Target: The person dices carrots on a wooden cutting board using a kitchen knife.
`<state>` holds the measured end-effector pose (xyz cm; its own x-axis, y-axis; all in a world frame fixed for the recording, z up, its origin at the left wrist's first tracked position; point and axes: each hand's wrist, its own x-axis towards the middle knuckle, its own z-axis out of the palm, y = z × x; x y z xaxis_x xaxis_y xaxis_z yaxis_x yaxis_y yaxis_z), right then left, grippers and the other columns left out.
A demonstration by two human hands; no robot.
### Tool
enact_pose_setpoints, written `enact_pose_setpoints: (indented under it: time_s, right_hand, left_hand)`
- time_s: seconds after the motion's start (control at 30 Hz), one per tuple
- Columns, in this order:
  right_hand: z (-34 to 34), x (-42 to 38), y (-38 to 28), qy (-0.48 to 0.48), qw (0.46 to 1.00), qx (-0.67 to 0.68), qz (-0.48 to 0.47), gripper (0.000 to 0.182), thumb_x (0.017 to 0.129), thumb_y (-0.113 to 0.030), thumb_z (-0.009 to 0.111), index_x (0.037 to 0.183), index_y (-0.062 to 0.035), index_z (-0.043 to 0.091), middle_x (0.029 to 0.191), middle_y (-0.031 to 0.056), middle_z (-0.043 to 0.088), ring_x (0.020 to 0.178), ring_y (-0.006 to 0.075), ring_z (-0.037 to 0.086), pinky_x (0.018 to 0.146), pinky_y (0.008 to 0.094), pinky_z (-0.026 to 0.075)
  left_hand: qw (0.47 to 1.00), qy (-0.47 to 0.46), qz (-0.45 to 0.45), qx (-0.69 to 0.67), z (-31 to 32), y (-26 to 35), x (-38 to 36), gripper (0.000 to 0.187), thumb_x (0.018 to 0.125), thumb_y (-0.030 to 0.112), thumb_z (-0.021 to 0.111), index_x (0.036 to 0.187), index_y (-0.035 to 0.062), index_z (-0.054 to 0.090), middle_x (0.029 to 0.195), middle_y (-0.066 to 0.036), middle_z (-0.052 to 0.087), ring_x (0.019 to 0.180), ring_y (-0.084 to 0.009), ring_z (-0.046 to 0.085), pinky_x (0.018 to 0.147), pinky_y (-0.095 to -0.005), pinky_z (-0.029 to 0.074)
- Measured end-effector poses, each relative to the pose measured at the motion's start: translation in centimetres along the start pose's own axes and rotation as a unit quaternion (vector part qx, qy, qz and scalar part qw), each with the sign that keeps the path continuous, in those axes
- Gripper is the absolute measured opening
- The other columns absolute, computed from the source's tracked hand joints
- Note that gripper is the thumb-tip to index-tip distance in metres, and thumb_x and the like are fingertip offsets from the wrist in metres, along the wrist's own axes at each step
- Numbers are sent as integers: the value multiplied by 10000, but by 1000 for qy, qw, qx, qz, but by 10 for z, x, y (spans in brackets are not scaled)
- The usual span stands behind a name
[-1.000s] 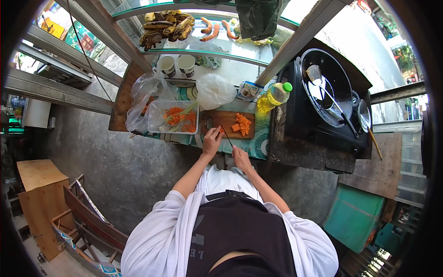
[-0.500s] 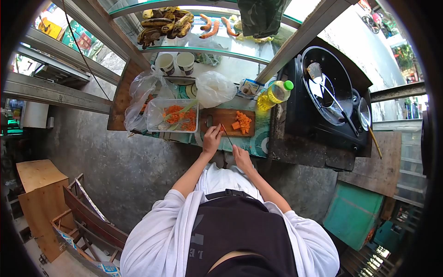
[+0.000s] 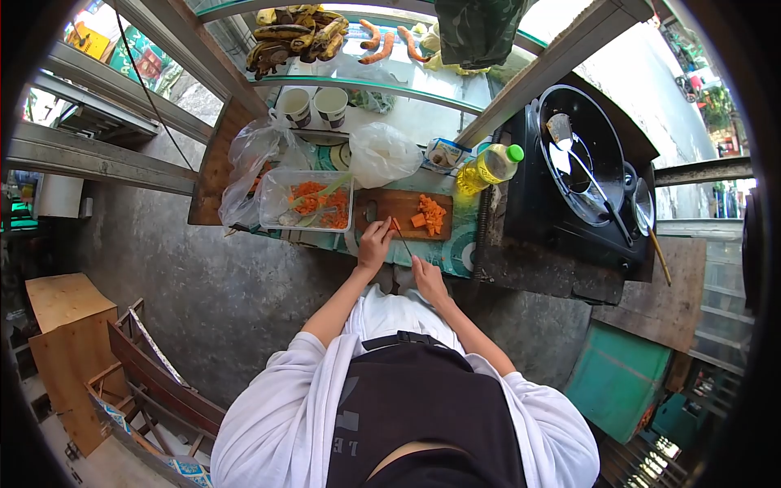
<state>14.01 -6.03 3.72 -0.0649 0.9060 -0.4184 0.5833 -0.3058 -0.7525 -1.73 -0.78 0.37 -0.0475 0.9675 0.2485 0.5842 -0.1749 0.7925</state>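
A wooden cutting board (image 3: 407,201) lies on the counter with a pile of chopped carrot (image 3: 431,215) on its right half. At the board's front left, my left hand (image 3: 375,241) pinches a small piece of carrot (image 3: 395,224). My right hand (image 3: 426,273) is closed round the handle of a knife (image 3: 404,241), whose thin blade points up and left to that piece. Left of the board stands a clear plastic container (image 3: 306,201) holding grated or chopped carrot and pale green stalks.
A bottle of yellow oil (image 3: 488,169), a small carton (image 3: 444,155) and a white plastic bag (image 3: 382,154) stand behind the board. Two paper cups (image 3: 330,107) are further back. At right is a black stove (image 3: 561,236) with a wok (image 3: 578,154). Bananas (image 3: 297,37) lie on a glass shelf.
The view has shifted very slightly. Both hands, the knife and the carrot stay in nearly the same place on the board.
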Motion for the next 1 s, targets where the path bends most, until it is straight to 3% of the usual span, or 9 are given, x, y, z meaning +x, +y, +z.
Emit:
enact_pose_setpoints:
  time_s: [0.83,0.9,1.0]
  right_hand:
    - [-5,10,-1,-44,997,-58,11,546,943,-417,294,789,51,529,698,238,555,734,419,542,668,437,415]
    - [-6,11,-2,-51,997,-58,19,512,934,-402,296,850,15,581,774,270,584,818,454,539,722,493,413]
    - [-3,11,0,-38,998,-53,1,545,944,-419,293,793,49,528,699,241,553,726,431,533,667,446,409]
  left_hand:
    - [999,27,-20,-3,5,0,-1,266,754,85,661,1005,2,631,859,-123,614,735,-288,594,617,-333,465]
    - [999,31,-19,-1,4,0,-2,264,752,85,663,1001,4,633,857,-124,614,736,-289,594,618,-333,465]
    - [999,35,-13,5,2,3,-1,264,745,83,666,996,6,636,835,-123,607,726,-290,590,619,-336,463]
